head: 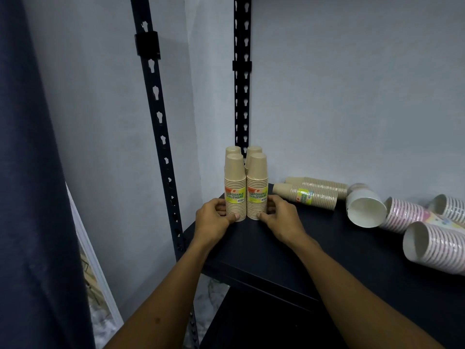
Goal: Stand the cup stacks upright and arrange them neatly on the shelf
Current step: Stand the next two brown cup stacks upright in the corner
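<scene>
While pressed from both sides at the shelf's (pixel 264 250) back corner, upright kraft stacks (pixel 246 195) cupped by left hand (pixel 214 217) and right hand (pixel 281 217) fingers; toppled kraft stacks (pixel 312 192) nearer the right, long axes sideways.

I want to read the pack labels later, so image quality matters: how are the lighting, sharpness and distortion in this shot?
Head view: dim, cool light; the black shelf swallows detail. The upright stacks' labels show large print only, fine text blurred. Wide-angle bending curves the shelf post. The pink striped stacks at the right edge look stretched and soft.
</scene>
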